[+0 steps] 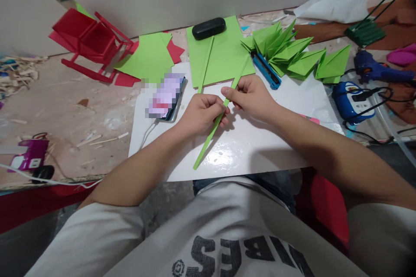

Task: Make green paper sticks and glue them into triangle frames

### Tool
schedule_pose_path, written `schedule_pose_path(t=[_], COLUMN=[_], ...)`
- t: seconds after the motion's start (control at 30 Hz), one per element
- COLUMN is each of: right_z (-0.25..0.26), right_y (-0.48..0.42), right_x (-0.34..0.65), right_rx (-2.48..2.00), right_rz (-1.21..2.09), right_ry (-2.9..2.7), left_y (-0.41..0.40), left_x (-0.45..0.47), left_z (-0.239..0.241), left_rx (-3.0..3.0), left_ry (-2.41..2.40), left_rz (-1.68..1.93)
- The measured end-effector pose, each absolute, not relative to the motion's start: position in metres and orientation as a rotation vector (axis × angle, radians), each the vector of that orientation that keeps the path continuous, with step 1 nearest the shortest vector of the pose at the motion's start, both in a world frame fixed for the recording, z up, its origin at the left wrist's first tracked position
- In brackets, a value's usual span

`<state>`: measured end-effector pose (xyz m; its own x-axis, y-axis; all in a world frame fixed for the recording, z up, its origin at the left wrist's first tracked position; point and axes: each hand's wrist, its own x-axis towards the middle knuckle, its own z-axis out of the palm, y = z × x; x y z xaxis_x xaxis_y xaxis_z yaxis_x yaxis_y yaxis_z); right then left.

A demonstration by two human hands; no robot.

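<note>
Upside down on the white shirt [214, 212], the letters "BES" [231, 254] can be read. The left hand [205, 113] and the right hand [249, 96] both pinch one green paper strip [208, 143] above the white board [234, 153]; a blue cutter [265, 69] lies just beyond the right hand.

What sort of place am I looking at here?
Probably a papercraft work area: it shows a green strip in use, folded green pieces and a blue glue gun.
</note>
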<state>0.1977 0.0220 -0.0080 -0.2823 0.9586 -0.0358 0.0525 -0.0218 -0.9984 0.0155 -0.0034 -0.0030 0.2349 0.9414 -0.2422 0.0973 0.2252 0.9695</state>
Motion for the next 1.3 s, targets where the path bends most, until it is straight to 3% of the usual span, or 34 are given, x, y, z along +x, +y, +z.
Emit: schedule_pose_path(t=[0.33,1.3], right_z=[-0.009,-0.004], right_y=[0.021,0.023], right_x=[0.196,0.201], right_rx=[-1.125,-1.135], right_rz=[1.428,1.348], right_ry=[-1.438,-1.451], left_y=[-0.005,-0.008], left_x=[0.012,0.015], left_z=[-0.007,0.007], left_rx=[1.309,0.924], left_ry=[1.216,1.072], left_rz=[0.840,0.750])
